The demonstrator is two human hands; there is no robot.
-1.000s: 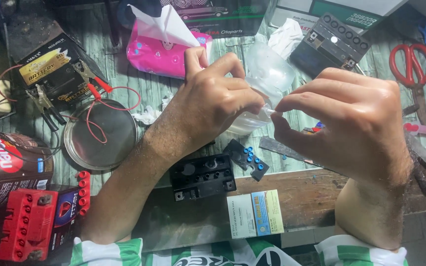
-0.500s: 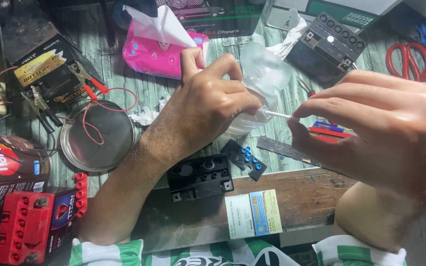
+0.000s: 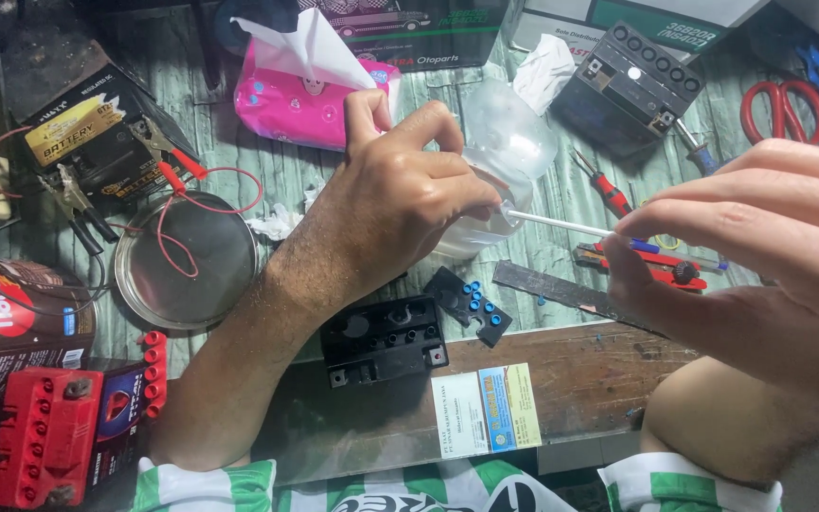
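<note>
My left hand (image 3: 400, 204) is closed round the clear bottle (image 3: 495, 161) at 12 o'clock, right hand (image 3: 760, 256) pinching a thin white tube (image 3: 561, 224) with its tip at the bottle, so seems midway

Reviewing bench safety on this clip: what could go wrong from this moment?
1. The left hand grips a clear plastic bottle while the right hand holds a thin white tube at its mouth; a squeeze or slip could spill its contents over the bench.
2. The open black battery sits just below, and small blue-capped piece beside it could get knocked off the edge.
</note>
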